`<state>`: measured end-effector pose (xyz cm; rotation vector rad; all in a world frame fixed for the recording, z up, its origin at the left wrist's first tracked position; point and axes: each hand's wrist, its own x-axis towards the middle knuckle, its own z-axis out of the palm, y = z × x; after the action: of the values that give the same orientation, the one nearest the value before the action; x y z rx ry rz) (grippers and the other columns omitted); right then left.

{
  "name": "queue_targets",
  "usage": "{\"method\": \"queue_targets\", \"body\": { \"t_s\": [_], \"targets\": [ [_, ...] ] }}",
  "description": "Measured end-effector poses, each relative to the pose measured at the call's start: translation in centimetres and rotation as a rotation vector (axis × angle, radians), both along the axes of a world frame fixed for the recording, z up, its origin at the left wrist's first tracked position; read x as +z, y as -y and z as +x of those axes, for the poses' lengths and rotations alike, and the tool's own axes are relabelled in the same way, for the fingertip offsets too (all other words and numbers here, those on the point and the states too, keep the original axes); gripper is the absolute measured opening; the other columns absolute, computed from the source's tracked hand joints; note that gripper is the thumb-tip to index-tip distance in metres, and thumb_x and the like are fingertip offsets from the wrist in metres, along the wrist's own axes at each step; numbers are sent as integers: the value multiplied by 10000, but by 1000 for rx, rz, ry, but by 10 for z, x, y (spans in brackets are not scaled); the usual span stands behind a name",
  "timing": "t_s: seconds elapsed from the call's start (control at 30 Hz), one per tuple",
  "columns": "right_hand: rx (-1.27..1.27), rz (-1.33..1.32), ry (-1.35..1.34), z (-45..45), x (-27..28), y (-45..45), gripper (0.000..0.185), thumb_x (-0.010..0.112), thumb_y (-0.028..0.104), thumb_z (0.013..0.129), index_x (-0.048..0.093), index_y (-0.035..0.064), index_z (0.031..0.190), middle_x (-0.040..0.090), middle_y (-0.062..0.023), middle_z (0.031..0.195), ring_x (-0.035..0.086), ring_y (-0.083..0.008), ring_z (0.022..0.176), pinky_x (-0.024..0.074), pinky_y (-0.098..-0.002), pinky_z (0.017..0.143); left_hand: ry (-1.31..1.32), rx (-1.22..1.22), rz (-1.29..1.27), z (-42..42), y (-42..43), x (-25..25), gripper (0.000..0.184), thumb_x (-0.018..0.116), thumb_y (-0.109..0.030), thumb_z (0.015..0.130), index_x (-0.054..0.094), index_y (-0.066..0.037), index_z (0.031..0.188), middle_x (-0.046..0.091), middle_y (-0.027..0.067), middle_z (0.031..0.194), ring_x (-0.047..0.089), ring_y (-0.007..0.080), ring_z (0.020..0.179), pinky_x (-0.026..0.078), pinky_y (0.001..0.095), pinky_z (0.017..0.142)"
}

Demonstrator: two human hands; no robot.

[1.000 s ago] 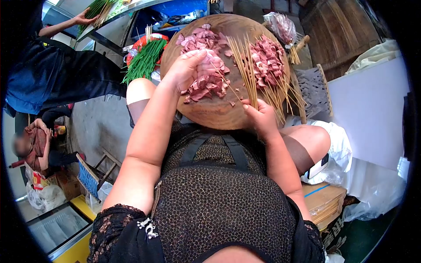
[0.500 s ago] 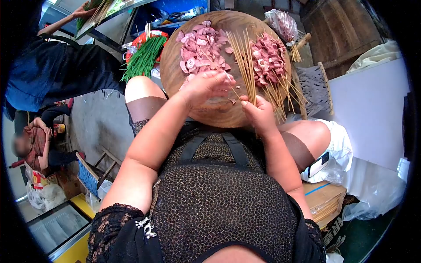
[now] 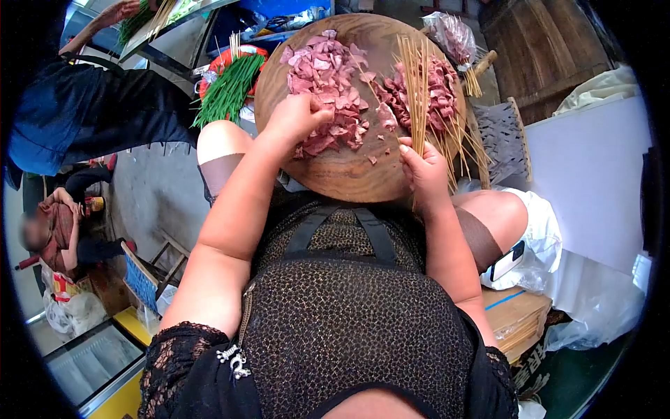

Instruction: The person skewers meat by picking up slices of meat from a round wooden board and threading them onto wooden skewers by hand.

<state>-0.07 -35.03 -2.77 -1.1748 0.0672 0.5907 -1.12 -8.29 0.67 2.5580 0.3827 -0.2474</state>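
My right hand (image 3: 426,167) is closed around a bundle of thin bamboo skewers (image 3: 417,98), their tips pointing away from me. A slice of raw meat (image 3: 386,116) sits on a single skewer held apart from the bundle. My left hand (image 3: 299,117) reaches into the pile of raw meat slices (image 3: 326,70), its fingers curled together; what they pinch is hidden. Both hands are over a round wooden board (image 3: 349,178). Filled meat skewers (image 3: 441,91) lie at its right side, partly behind the bundle.
Green vegetables (image 3: 230,87) stand left of the board, and a bagged bunch of skewers (image 3: 450,38) lies beyond its right edge. A woven stool (image 3: 499,143) is at the right. One person (image 3: 91,112) stands at left; another (image 3: 59,230) sits behind.
My left hand has moved left from the skewer to the meat pile. My right hand has shifted slightly right with the skewers, and the slice on the single skewer now shows clearly.
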Motion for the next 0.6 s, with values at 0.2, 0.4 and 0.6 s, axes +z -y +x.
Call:
{"method": "queue_targets", "body": {
  "t_s": [0.2, 0.4, 0.6],
  "targets": [
    [47, 18, -18, -3, -6, -1, 167, 594, 99, 836, 576, 33, 988, 478, 56, 640, 379, -18, 473, 276, -155, 408, 202, -6, -78, -20, -11, -33, 262, 670, -239, 740, 648, -28, 894, 649, 134, 795, 624, 237, 732, 480, 345, 688],
    [170, -61, 2, -10, -4, -3, 167, 601, 102, 830, 594, 33, 982, 491, 66, 673, 385, -12, 511, 301, -163, 456, 211, 450, -1283, -13, -26, -21, 234, 484, -218, 916, 569, -40, 1041, 635, 81, 946, 620, 185, 840, 501, 299, 721],
    [249, -208, 102, -17, -8, -1, 183, 615, 127, 817, 613, 25, 970, 514, 73, 749, 419, -17, 615, 353, -171, 560, 296, 530, -1566, -7, -24, -17, 304, 406, -239, 942, 495, -3, 1111, 591, 178, 1045, 589, 297, 966, 479, 421, 876]
  ]
}}
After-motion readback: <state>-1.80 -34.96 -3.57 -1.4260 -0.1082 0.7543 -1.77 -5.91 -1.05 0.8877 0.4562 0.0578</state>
